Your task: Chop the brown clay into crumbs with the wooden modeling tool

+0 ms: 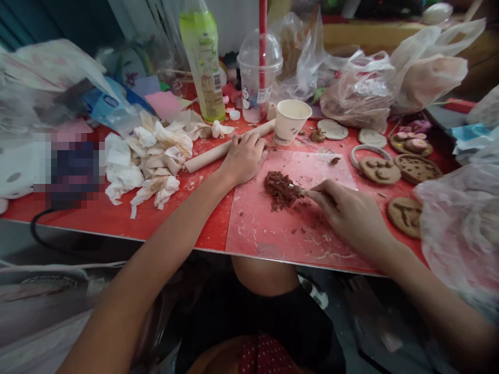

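My left hand (245, 158) lies palm down across a pale wooden rolling pin (208, 156), its fingers loosely bent and not wrapped round it. A crumbly heap of reddish-brown clay (279, 189) sits on a clear plastic sheet (257, 236). My right hand (346, 213) is closed on a thin tool (298, 190), whose light-coloured end touches the right side of the heap. Most of the tool is hidden by my fingers, so its kind cannot be told. Small crumbs lie scattered around the heap.
Behind the sheet stand a paper cup (291, 124), a domed plastic cup (253, 93) and a green bottle (206, 67). Crumpled tissues (156, 150) lie left. Several clay discs (380, 170) and a plastic bag (463, 223) are at right. The red table's front edge is close.
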{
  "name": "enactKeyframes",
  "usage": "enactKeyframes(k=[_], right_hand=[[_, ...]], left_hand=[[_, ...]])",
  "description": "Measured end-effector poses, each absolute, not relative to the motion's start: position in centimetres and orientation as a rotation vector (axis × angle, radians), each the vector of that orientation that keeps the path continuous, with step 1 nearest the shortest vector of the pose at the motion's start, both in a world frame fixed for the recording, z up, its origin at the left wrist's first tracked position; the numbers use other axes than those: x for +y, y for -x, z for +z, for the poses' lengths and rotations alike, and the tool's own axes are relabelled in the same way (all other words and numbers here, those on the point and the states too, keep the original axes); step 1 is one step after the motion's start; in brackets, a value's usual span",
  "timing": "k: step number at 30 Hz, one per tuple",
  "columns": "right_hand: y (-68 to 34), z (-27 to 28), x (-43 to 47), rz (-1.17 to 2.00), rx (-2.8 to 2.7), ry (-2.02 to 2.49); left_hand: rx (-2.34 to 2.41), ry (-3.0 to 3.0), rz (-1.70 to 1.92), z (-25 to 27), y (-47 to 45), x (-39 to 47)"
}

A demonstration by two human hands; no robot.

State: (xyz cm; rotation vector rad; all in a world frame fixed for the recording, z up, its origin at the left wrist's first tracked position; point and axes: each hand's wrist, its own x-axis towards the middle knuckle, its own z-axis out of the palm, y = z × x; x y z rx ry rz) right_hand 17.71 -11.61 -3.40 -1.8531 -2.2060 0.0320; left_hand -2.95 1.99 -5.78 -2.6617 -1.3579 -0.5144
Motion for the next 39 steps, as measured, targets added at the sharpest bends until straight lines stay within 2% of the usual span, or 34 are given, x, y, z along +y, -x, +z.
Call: enactKeyframes(k=[12, 18, 23, 30, 39], right_hand=[[-18.0, -3.4, -12.1, 0.195, -2.31, 1.802], [-19.9, -1.7, -13.4, 0.39, -2.185, 1.885], [-19.4, -0.3, -13.2, 0.364, -1.954, 1.851], [-16.4, -2.3, -10.7, 0.119, -2.292, 1.805], [-17.0, -3.0, -11.9, 0.135, -2.308, 1.87]], left_hand=[[-1.375, 2.672, -0.519, -5.7, 2.9, 1.9], [-1.366, 2.657, -0.513, -5.8, 2.9, 1.9], [-1.347, 2.66, -0.531, -5.8, 2.9, 2.0], [-1.336, 2.659, -0.53, -5.8, 3.1, 2.0], [-1.33, 2.656, -0.545, -6.0, 3.1, 2.0]])
